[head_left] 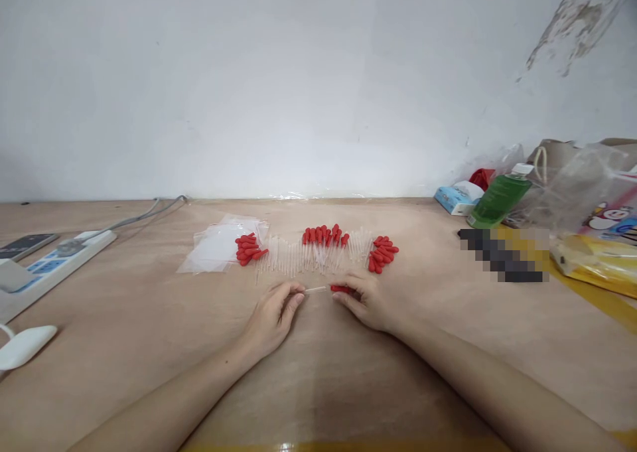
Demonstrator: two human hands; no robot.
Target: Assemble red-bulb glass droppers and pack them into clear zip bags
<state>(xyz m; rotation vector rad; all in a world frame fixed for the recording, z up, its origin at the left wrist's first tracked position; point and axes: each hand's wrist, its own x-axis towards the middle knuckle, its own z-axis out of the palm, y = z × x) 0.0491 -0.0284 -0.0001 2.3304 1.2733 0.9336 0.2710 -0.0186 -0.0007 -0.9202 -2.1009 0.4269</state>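
Observation:
My left hand (pixel 279 311) pinches a thin clear dropper tube (pixel 315 289), its free end pointing right. Between the fingertips of my right hand (pixel 367 299) is a red rubber bulb (pixel 340 289), a small gap away from the tube's end. Just beyond my hands lie rows of loose clear tubes (pixel 284 256). Several droppers with red bulbs fitted (pixel 323 235) lie at the middle of the row. Loose red bulbs form a left pile (pixel 247 248) and a right pile (pixel 382 254).
Clear plastic bags (pixel 212 245) lie left of the tubes. A power strip (pixel 60 266), a phone (pixel 24 245) and a white device (pixel 27 347) are at far left. On the right are a tissue pack (pixel 455 198), a green bottle (pixel 500 198), a pixelated dark item (pixel 505 255) and a yellow package (pixel 597 263).

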